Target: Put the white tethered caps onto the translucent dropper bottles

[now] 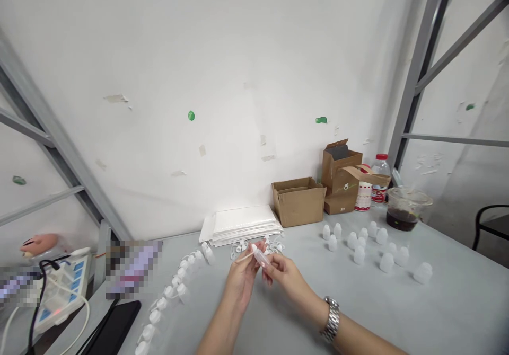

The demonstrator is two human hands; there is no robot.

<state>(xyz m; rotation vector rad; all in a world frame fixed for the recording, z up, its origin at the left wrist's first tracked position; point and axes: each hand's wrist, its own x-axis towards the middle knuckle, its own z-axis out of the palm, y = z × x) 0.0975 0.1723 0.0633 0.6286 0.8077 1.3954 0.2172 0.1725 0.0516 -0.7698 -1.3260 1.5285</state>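
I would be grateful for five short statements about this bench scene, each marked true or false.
1. The left hand and right hand are both at a small translucent bottle. True.
2. The metal watch is on the left wrist. False: the metal watch is on the right wrist.
3. The open cardboard box stands to the left of the brown paper bag. True.
4. The clear drink bottle has a blue cap. False: its cap is red.
5. The black phone-like slab lies on top of the white papers. False: it lies at the lower left, apart from them.
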